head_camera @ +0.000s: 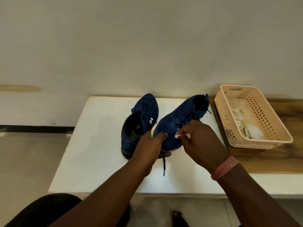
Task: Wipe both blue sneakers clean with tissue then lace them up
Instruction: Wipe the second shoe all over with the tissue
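Observation:
Two dark blue sneakers are on a white board (91, 153). The left sneaker (139, 122) lies flat, toe pointing away from me. The right sneaker (178, 118) is tilted, toe toward me, heel at the far right. My left hand (150, 147) grips its toe end and white sole. My right hand (201, 141) pinches a small white tissue (180, 135) against the sneaker's upper. A black lace end (164, 167) hangs from the held sneaker onto the board.
A beige perforated plastic basket (262, 141) with crumpled used tissues stands to the right on a wooden surface (270, 159). A pale wall rises behind the board. My knee and a bare foot show below the board's front edge.

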